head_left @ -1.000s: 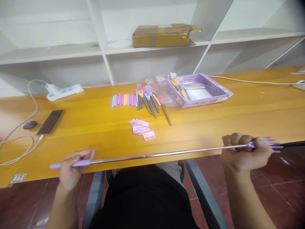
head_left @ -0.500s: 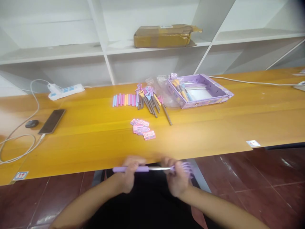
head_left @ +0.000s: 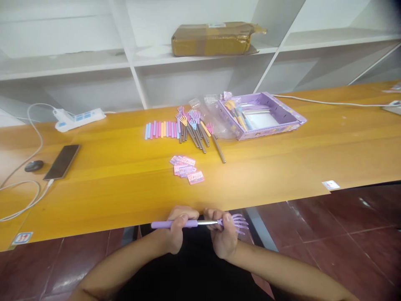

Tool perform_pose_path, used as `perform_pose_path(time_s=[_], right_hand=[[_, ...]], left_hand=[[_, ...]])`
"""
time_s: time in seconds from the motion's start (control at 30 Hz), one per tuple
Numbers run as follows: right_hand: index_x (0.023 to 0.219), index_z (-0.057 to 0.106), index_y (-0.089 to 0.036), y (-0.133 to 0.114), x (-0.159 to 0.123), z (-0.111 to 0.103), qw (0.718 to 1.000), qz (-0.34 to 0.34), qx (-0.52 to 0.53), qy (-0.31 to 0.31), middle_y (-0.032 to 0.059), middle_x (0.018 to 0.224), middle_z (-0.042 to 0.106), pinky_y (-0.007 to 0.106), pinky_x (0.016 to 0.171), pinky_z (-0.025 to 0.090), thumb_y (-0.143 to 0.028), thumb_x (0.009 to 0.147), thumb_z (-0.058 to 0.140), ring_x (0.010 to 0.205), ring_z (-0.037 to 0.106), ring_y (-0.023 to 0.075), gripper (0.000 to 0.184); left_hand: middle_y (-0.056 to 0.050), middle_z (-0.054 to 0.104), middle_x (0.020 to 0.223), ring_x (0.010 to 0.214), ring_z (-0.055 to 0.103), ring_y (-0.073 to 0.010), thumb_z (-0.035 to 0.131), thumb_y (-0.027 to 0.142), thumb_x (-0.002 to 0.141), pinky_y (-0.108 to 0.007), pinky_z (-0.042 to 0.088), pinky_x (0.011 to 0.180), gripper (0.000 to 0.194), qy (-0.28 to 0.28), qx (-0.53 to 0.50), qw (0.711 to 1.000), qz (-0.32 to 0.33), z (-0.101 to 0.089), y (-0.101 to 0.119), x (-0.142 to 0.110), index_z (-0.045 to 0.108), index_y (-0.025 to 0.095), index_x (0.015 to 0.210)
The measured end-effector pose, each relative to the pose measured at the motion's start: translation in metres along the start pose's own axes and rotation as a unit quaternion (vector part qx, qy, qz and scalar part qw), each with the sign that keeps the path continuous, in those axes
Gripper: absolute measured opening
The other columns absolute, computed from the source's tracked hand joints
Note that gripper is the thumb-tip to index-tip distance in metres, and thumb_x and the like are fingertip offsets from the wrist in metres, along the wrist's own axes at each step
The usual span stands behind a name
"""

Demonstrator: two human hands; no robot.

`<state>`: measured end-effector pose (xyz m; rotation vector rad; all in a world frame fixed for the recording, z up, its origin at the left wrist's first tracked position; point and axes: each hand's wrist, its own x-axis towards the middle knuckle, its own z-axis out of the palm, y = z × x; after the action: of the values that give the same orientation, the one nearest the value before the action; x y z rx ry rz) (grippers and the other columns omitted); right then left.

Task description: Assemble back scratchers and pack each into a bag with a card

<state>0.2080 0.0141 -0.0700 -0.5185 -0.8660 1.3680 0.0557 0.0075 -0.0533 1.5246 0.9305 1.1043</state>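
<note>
The purple scratcher (head_left: 206, 223) lies crosswise, its handle (head_left: 160, 224) clasped in the left grip (head_left: 175, 232), its claw (head_left: 239, 222) end in the right grip (head_left: 225, 237)

We have a long yellow-brown wooden desk (head_left: 266, 171). On its left lie a white power strip (head_left: 84, 119), a smartphone (head_left: 62, 162) with a white charging cable (head_left: 36, 195) and a small black rounded object (head_left: 34, 166). Toward the middle we see a row of pastel handle grips (head_left: 161, 130), a heap of back scratchers (head_left: 198, 133) beside it, clear plastic packaging (head_left: 223, 128) and a purple tray (head_left: 272, 130). Nearer us lie overlapping printed cards (head_left: 184, 169). Stickers (head_left: 331, 184) mark the front edge.
</note>
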Motion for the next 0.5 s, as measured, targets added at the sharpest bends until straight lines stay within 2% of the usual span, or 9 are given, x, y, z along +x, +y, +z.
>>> perform_pose_path(time_s=[0.2,0.27,0.33,0.43,0.5], right_hand=[[0.06,0.037,-0.023,0.0,0.01,0.002,0.999,0.048,-0.016,0.016,-0.0051,0.056,0.022,0.029,0.046,0.019,-0.064,0.107,0.059,0.053,0.023,0.0138,0.066],[0.061,0.039,-0.024,-0.003,0.021,0.001,0.995,0.089,-0.033,0.009,-0.0058,0.057,0.023,0.028,0.045,0.018,-0.067,0.103,0.064,0.052,0.022,0.0128,0.065],[0.061,0.04,-0.024,-0.009,0.034,-0.002,0.992,0.117,-0.048,0.0,-0.0062,0.057,0.025,0.028,0.045,0.017,-0.07,0.099,0.069,0.052,0.022,0.012,0.066],[0.06,0.036,-0.024,-0.023,0.059,-0.008,0.992,0.113,-0.055,0.001,-0.007,0.057,0.023,0.028,0.046,0.016,-0.073,0.098,0.068,0.052,0.019,0.0109,0.07],[0.06,0.034,-0.024,-0.033,0.076,-0.011,0.991,0.104,-0.076,-0.018,-0.0073,0.058,0.022,0.028,0.047,0.015,-0.073,0.099,0.067,0.052,0.018,0.0105,0.071]], left_hand=[[0.001,0.036,0.061,0.06,0.036,-0.0182,0.025,0.057,0.108,-0.038,0.026,0.063,0.054,-0.011,0.023,0.999,-0.033,-0.014,-0.004,0.005,0.036,0.024,0.066],[0.002,0.036,0.061,0.06,0.036,-0.0178,0.027,0.06,0.109,-0.037,0.026,0.063,0.056,0.011,0.048,0.998,-0.028,-0.021,-0.003,0.004,0.036,0.024,0.067],[0.002,0.038,0.062,0.06,0.037,-0.0165,0.036,0.062,0.11,-0.035,0.026,0.062,0.056,0.043,0.051,0.998,-0.02,-0.029,-0.001,0.003,0.039,0.024,0.068],[0.005,0.041,0.06,0.054,0.04,-0.0136,0.051,0.063,0.107,-0.031,0.029,0.059,0.052,0.071,-0.028,0.997,-0.019,-0.043,0.007,0.002,0.047,0.023,0.074],[0.005,0.046,0.058,0.051,0.045,-0.0135,0.049,0.063,0.108,-0.03,0.034,0.059,0.052,0.052,-0.071,0.995,-0.044,-0.052,0.014,0.005,0.055,0.021,0.078]])
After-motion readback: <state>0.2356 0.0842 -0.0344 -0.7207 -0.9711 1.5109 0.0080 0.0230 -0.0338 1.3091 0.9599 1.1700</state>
